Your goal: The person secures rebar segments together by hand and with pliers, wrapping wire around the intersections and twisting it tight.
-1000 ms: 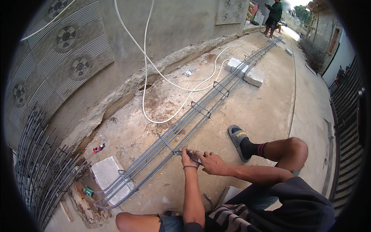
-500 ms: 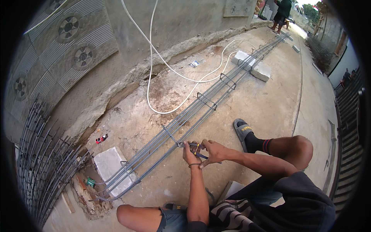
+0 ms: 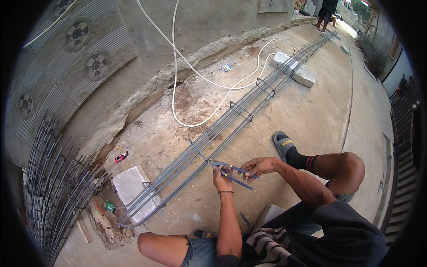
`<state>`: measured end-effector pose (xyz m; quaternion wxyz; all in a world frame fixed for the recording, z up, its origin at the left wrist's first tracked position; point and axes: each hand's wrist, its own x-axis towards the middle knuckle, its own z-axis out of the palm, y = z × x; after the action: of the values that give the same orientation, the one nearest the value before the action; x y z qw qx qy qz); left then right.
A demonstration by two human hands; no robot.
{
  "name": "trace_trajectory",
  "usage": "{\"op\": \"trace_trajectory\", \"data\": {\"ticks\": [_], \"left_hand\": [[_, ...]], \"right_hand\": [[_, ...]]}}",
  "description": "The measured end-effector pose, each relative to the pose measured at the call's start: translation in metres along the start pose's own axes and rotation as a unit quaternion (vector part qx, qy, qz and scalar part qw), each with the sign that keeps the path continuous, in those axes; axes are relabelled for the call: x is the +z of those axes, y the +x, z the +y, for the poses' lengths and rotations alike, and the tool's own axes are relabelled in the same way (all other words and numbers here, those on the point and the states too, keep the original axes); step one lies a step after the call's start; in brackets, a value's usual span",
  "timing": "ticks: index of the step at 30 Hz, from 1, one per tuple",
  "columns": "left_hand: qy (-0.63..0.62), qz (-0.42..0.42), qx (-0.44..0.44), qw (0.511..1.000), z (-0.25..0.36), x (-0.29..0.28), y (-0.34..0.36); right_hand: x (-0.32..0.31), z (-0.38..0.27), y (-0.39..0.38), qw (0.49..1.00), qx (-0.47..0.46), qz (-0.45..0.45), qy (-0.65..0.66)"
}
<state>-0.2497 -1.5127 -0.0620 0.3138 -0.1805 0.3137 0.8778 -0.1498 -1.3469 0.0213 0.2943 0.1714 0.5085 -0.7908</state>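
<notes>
Steel bars run in a long cage (image 3: 222, 129) across the concrete floor (image 3: 311, 115), propped on pale blocks (image 3: 129, 187) near the person and further blocks (image 3: 293, 71) toward the far end. The person sits beside the cage, knees spread, working at one crossing of the bars. The left hand (image 3: 221, 177) is clenched around a pair of blue-handled pincers (image 3: 227, 170), whose nose sits right at the near bar where a thin wire (image 3: 198, 151) slants up from it. The right hand (image 3: 258, 166) closes on the upper handle of the same tool (fingers curled over it, thumb underneath). Judging by this, the step in hand looks like tying a stirrup (image 3: 240, 111) to the long bars with wire. The next move would call for a firm squeeze and a twist of the pincers, with the nose kept tight against the bar so the wire does not slip. A white hose (image 3: 187, 66) loops over the floor beyond the cage, and a stack of bent stirrups (image 3: 49, 187) stands at the left.
</notes>
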Motion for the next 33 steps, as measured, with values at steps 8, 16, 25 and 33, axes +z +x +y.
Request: {"op": "trace_trajectory", "data": {"ticks": [8,16,25,33], "left_hand": [[-0.103,-0.033,-0.116,0.987,0.01,0.039,0.006],[-0.175,-0.154,-0.11,0.966,0.012,0.026,0.013],[-0.121,-0.074,-0.093,0.985,0.004,0.041,0.012],[-0.185,-0.076,-0.063,0.978,0.004,0.042,0.021]], "right_hand": [[-0.01,-0.008,-0.022,0.996,-0.063,0.054,0.023],[0.003,-0.007,-0.021,0.996,-0.067,0.053,-0.037],[-0.013,-0.032,-0.043,0.921,-0.052,0.193,-0.334],[0.091,0.023,-0.026,0.635,-0.007,0.042,-0.772]]}}
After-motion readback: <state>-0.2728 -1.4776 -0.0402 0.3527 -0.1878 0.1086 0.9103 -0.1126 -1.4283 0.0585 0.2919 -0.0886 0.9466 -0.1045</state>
